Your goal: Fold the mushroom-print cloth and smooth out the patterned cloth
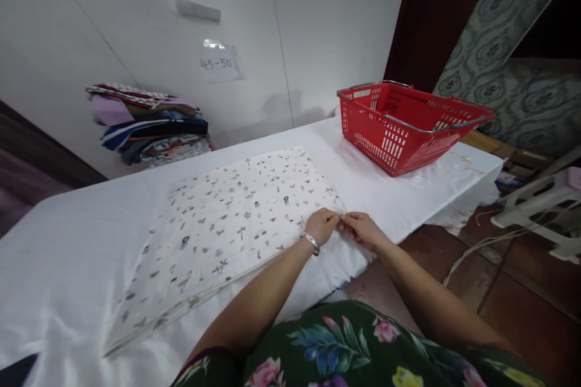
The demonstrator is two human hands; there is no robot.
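A white cloth (236, 211) printed with small plants and figures lies folded flat on the white-covered table. Layers of it show along the near edge. My left hand (321, 225), with a silver bracelet at the wrist, pinches the cloth's near right corner. Right beside it my right hand (361, 228) is closed on the same corner, the fingertips of both hands almost touching. The bit of fabric between the fingers is mostly hidden.
A red plastic basket (408, 133) stands at the table's right end. Folded clothes (154, 124) are stacked by the wall at the back left. A paper marked "45-50" (220, 63) hangs on the wall. A white plastic stool (544, 205) and a cable are on the right.
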